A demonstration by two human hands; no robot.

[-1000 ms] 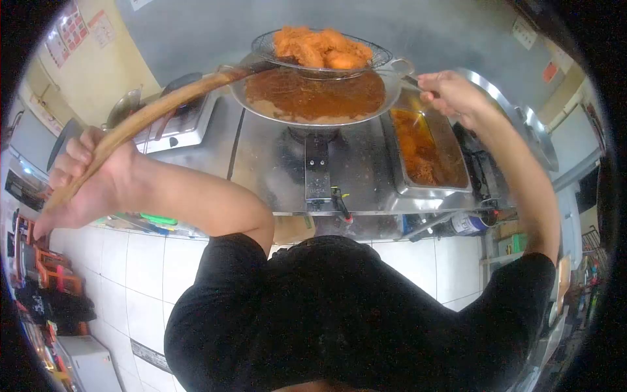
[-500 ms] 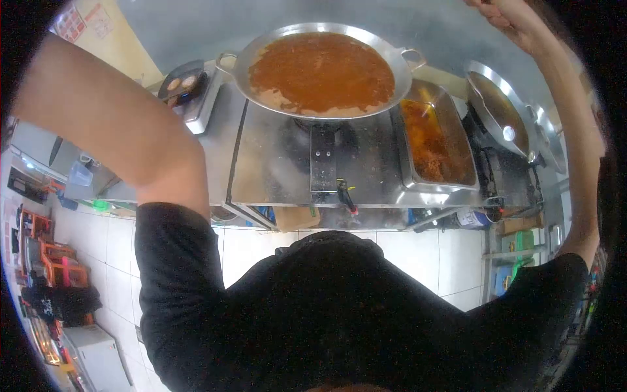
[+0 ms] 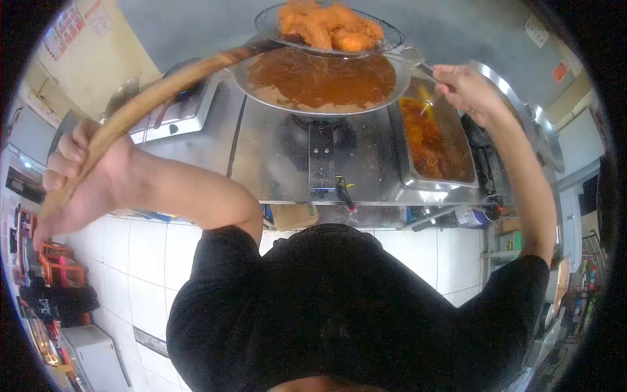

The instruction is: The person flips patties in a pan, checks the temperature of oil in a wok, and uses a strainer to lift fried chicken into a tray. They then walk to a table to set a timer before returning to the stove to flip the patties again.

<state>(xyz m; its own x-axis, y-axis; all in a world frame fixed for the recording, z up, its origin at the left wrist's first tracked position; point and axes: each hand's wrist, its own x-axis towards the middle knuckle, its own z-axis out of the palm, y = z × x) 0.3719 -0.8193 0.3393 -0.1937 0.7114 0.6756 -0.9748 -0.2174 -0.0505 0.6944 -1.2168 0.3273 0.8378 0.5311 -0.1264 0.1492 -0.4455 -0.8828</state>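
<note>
My left hand (image 3: 91,173) is closed round a long wooden handle (image 3: 157,95), which slants up to a wire strainer (image 3: 264,26). Orange-brown fried pieces (image 3: 330,26) are heaped in the strainer, high over the far side of a wide wok (image 3: 245,88). Brown liquid with pale foam along its near edge fills the wok. On the right, my right hand (image 3: 467,88) grips a thin metal handle (image 3: 428,68) that slants up toward the strainer's right rim; its far end is hidden.
A deep steel tray (image 3: 441,179) with oily orange liquid stands right of the wok. Another large pan (image 3: 486,72) lies farther right, behind my arm. To the left is a small white stove (image 3: 176,121) with a dark pan. A burner valve (image 3: 344,191) sits at the counter's front edge.
The strainer with fried pieces has come into view above the wok. My left hand now shows, holding its wooden handle. My right hand has come down and inward, gripping a metal handle.
</note>
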